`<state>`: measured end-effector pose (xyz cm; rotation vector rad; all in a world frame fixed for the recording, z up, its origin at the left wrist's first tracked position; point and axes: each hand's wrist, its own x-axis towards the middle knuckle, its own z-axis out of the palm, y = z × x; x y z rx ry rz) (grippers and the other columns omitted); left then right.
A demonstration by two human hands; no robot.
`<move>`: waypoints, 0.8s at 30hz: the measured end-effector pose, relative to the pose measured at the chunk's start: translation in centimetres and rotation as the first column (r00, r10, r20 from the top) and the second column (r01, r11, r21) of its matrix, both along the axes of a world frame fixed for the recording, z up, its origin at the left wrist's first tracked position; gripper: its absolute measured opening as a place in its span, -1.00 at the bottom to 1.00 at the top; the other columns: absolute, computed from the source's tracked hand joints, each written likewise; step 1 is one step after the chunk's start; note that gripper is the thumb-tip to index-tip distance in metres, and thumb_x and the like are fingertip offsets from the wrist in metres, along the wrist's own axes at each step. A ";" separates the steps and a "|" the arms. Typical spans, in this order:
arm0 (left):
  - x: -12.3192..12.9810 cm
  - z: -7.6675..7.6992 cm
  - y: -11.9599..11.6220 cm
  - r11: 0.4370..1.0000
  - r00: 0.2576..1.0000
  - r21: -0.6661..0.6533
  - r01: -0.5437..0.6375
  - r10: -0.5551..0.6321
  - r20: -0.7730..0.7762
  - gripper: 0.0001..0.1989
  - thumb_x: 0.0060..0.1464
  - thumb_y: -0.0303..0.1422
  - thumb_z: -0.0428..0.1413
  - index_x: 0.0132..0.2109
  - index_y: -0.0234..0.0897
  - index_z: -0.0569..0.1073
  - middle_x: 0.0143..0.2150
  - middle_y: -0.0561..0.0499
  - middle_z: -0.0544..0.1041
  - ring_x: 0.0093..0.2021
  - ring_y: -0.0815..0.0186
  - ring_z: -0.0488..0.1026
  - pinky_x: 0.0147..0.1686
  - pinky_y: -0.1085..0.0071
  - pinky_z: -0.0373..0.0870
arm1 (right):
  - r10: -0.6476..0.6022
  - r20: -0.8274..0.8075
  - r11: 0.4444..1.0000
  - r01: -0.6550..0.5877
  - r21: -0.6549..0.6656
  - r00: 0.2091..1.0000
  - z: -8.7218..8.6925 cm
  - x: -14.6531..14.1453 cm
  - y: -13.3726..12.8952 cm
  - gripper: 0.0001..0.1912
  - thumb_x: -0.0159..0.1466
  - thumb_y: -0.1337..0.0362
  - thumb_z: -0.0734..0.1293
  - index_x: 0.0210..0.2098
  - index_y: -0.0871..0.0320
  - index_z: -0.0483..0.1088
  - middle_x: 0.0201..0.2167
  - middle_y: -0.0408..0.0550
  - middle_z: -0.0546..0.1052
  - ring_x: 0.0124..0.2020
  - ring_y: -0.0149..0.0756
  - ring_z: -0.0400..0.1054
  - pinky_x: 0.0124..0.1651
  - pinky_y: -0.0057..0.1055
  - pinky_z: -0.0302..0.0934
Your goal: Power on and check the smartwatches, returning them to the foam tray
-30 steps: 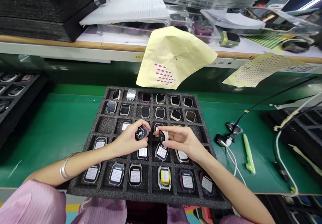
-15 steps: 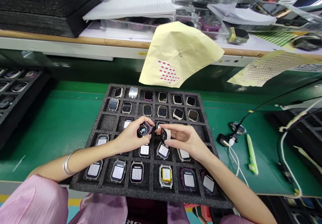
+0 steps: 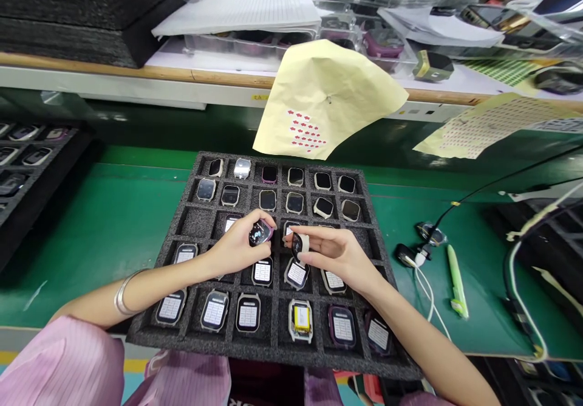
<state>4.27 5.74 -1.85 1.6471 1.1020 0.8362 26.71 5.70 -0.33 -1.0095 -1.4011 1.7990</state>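
My left hand point(image 3: 243, 242) is closed on a purple-edged smartwatch point(image 3: 260, 233) whose dark screen is lit with a dial. Facing it, my right hand point(image 3: 334, 251) pinches a smartwatch with a pale case point(image 3: 300, 245), tilted so its dark screen points left. Both watches are held above a black foam tray point(image 3: 182, 348) with square compartments. Many compartments hold watch heads; the far rows have dark screens, while several nearer ones show white lists. In the front row, a white case point(image 3: 300, 321) lies with its yellow battery exposed.
Right of the tray, a green pen-like tool point(image 3: 456, 281) and white cables point(image 3: 430, 290) lie on the green table. Another foam tray point(image 3: 54, 169) of watches stands at the left. A yellow sheet point(image 3: 328, 99) hangs from the shelf edge point(image 3: 218, 79) behind.
The purple watch in my left hand has tilted slightly and its dial looks a little different. My right hand keeps its hold almost unmoved. The whole view has shifted marginally.
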 end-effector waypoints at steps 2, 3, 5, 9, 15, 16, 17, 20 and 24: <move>0.0 0.1 0.0 1.000 1.000 -0.005 0.002 -0.002 -0.005 -0.75 -0.10 -0.57 0.03 -0.20 -0.28 0.33 -0.27 0.06 0.42 -0.24 0.31 0.37 -0.16 0.40 0.32 | 0.003 -0.007 1.000 -0.003 -0.005 1.000 0.0 0.1 0.0 -0.56 0.09 0.31 0.53 -0.02 0.12 0.51 -0.12 0.05 0.60 -0.04 -0.08 0.48 0.12 -0.12 0.31; 0.0 0.1 -0.1 1.000 1.000 -0.010 0.000 0.000 -0.012 -0.74 -0.11 -0.57 0.03 -0.20 -0.28 0.34 -0.28 0.06 0.42 -0.24 0.31 0.38 -0.17 0.40 0.32 | 0.008 -0.018 1.000 -0.009 -0.012 1.000 0.0 0.2 0.0 -0.56 0.10 0.31 0.53 -0.01 0.11 0.51 -0.12 0.05 0.60 -0.05 -0.08 0.49 0.08 -0.15 0.34; 0.0 0.1 -0.1 1.000 1.000 -0.010 -0.012 0.012 -0.015 -0.71 -0.11 -0.57 0.04 -0.18 -0.28 0.37 -0.27 0.06 0.44 -0.23 0.30 0.39 -0.15 0.39 0.33 | 0.013 -0.037 1.000 -0.014 -0.026 0.999 0.1 0.3 0.0 -0.56 0.11 0.31 0.52 0.00 0.10 0.50 -0.12 0.06 0.60 -0.06 -0.10 0.49 0.00 -0.22 0.39; 0.0 0.2 -0.1 0.999 0.999 0.010 -0.030 0.030 0.017 -0.73 -0.09 -0.55 0.05 -0.16 -0.29 0.38 -0.24 0.04 0.46 -0.22 0.31 0.40 -0.14 0.39 0.34 | 0.022 -0.029 0.999 -0.023 -0.041 0.999 0.2 0.4 0.0 -0.58 0.13 0.33 0.51 0.00 0.10 0.50 -0.13 0.06 0.60 -0.08 -0.12 0.50 -0.04 -0.29 0.40; -0.1 0.3 -0.3 1.000 1.000 0.025 0.003 -0.003 0.001 -0.74 -0.06 -0.54 0.06 -0.15 -0.28 0.37 -0.24 0.03 0.45 -0.22 0.30 0.40 -0.16 0.38 0.36 | 0.084 -0.085 0.995 -0.088 -0.046 0.993 0.3 0.5 -0.3 -0.59 0.14 0.36 0.50 0.00 0.11 0.50 -0.15 0.05 0.60 -0.12 -0.17 0.52 -0.06 -0.32 0.39; -0.1 0.3 -0.3 1.000 1.000 0.026 0.002 -0.002 0.002 -0.75 -0.05 -0.54 0.06 -0.16 -0.28 0.36 -0.25 0.04 0.44 -0.23 0.30 0.39 -0.16 0.38 0.36 | 0.092 -0.088 0.994 -0.097 -0.048 0.992 0.3 0.5 -0.3 -0.59 0.15 0.36 0.49 0.00 0.10 0.50 -0.14 0.06 0.60 -0.11 -0.16 0.51 -0.07 -0.32 0.39; -0.1 0.2 -0.3 1.000 1.000 0.025 -0.004 0.003 0.008 -0.75 -0.05 -0.54 0.07 -0.16 -0.27 0.36 -0.25 0.04 0.43 -0.23 0.30 0.39 -0.16 0.37 0.36 | 0.095 -0.092 0.994 -0.099 -0.048 0.991 0.3 0.5 -0.2 -0.59 0.16 0.35 0.49 0.01 0.10 0.49 -0.13 0.06 0.60 -0.09 -0.15 0.51 -0.06 -0.31 0.39; 0.1 -0.3 -0.4 0.998 0.996 -0.068 -0.014 0.020 0.089 -0.62 -0.05 -0.47 0.16 -0.03 -0.26 0.33 -0.18 0.00 0.41 -0.18 0.27 0.40 -0.22 0.38 0.40 | 0.052 -0.125 0.996 -0.061 -0.066 0.991 0.2 0.4 0.1 -0.60 0.20 0.32 0.46 0.04 0.12 0.46 -0.06 0.09 0.57 0.01 -0.09 0.45 0.06 -0.21 0.32; 0.5 -0.6 -0.2 0.902 0.926 -0.416 0.113 0.057 0.374 -0.42 -0.04 -0.39 0.14 0.15 -0.24 0.20 -0.23 -0.01 0.38 -0.33 0.26 0.44 -0.55 0.43 0.39 | 0.021 -0.240 0.976 -0.072 -0.205 0.970 -0.1 0.2 0.6 -0.58 0.30 0.29 0.36 0.15 0.10 0.34 0.03 0.10 0.51 -0.03 -0.08 0.48 0.19 -0.01 0.18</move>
